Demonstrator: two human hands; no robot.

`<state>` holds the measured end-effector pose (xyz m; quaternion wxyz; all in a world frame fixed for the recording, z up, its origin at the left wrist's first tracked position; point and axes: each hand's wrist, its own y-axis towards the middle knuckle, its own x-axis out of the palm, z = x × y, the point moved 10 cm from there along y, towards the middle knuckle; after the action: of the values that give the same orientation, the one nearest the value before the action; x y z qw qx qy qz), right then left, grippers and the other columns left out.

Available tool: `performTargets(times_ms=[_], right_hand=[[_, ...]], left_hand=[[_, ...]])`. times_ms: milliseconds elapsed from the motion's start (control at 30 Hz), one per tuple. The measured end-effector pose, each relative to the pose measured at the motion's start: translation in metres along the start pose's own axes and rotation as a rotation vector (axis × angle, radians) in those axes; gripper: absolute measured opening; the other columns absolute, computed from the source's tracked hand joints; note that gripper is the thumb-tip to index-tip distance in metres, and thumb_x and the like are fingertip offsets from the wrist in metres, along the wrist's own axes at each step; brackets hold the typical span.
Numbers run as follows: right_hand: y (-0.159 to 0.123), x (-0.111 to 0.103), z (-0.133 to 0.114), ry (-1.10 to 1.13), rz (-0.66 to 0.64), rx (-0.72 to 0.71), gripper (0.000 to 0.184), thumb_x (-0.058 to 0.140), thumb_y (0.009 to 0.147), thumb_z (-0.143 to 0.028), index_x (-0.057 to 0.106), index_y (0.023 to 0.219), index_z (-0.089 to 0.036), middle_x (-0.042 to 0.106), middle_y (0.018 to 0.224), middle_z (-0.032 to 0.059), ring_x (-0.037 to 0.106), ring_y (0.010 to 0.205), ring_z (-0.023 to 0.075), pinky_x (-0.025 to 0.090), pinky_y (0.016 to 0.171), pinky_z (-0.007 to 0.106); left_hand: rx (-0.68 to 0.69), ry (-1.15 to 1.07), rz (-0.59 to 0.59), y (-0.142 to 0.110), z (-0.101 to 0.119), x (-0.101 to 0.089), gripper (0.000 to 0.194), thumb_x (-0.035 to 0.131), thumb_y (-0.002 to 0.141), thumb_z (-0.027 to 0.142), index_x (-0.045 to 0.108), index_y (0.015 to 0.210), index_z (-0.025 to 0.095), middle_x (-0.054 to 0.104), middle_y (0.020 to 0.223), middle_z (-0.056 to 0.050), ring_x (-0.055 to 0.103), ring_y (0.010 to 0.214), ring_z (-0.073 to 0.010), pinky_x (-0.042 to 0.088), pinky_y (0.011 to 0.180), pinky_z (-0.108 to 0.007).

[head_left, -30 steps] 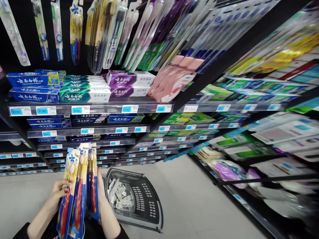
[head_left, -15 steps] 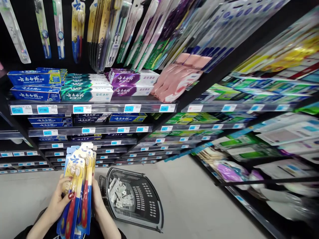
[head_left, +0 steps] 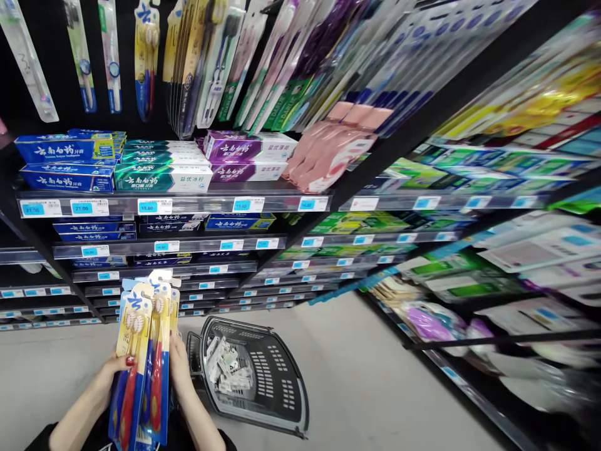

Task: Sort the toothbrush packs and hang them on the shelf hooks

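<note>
Both my hands hold a stack of yellow-and-blue toothbrush packs (head_left: 141, 357) upright at the lower left, each with red and blue brushes. My left hand (head_left: 110, 376) grips the stack's left edge, thumb on the front. My right hand (head_left: 178, 366) presses the right edge with its fingers behind the packs. A black shopping basket (head_left: 277, 388) stands on the floor just to the right, holding several small white packets (head_left: 228, 369).
Store shelves fill the view: hanging toothbrush packs (head_left: 206, 62) on top, toothpaste boxes (head_left: 159, 175) on shelves with blue price tags below. More shelving (head_left: 493, 263) runs along the right. Grey floor (head_left: 366, 376) lies between them.
The fanned-out packs have been squared together into one tight stack. My hands have moved closer together around it.
</note>
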<state>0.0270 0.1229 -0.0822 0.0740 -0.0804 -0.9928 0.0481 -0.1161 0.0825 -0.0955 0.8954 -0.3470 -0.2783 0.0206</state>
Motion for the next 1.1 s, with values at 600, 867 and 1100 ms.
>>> performTargets(times_ms=[600,867,1100], right_hand=[[-0.011,-0.008,-0.016,-0.355,0.054,-0.212,0.035,0.04,0.083,-0.047,0.058,0.099,-0.022,0.058,0.095,0.0076,0.048,0.099,0.0251,0.038,0.082,0.04],[-0.059,0.003,-0.143,-0.667,0.128,-0.754,0.013,0.045,0.081,-0.03,0.05,0.087,-0.02,0.044,0.079,0.0035,0.042,0.076,0.0198,0.035,0.065,0.035],[-0.041,0.047,-0.123,-0.825,-0.013,-0.366,0.015,0.063,0.069,-0.026,0.053,0.078,-0.018,0.039,0.091,0.0068,0.04,0.091,0.0247,0.037,0.076,0.04]], left_hand=[[-0.05,-0.093,-0.079,0.014,-0.007,-0.005,0.025,0.061,0.04,0.012,0.066,0.065,0.013,0.069,0.055,-0.005,0.062,0.053,-0.024,0.05,0.054,-0.035],[-0.018,-0.109,-0.058,0.014,-0.006,-0.004,0.024,0.065,0.044,0.013,0.066,0.069,0.013,0.069,0.06,-0.005,0.063,0.056,-0.0235,0.05,0.06,-0.036],[0.017,-0.106,-0.043,0.016,-0.005,-0.007,0.032,0.068,0.047,0.013,0.066,0.079,0.012,0.071,0.07,-0.007,0.063,0.083,-0.0308,0.046,0.081,-0.04]])
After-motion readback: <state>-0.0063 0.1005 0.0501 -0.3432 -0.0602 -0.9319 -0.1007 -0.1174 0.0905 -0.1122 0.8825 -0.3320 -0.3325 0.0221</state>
